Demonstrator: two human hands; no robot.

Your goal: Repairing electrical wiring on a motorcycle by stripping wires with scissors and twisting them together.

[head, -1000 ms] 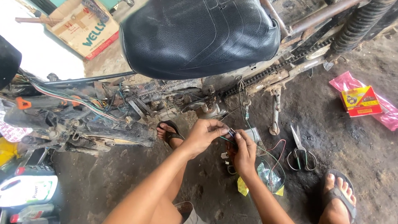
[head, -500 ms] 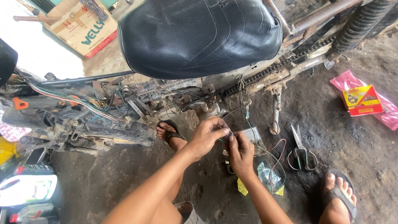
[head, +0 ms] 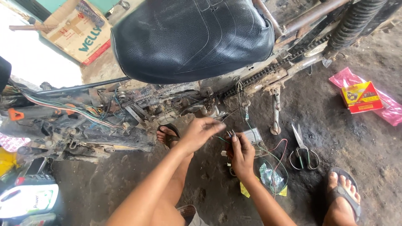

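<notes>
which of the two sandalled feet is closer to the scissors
The foot at lower right, just below the scissors; the other foot sits under the motorcycle frame.

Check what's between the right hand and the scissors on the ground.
Head view: between the right hand and the scissors lie loose thin wires, red and green, looping over bare dirt ground.

Soft daylight — blown-out glare upper left, slight wide-angle edge distortion
</notes>
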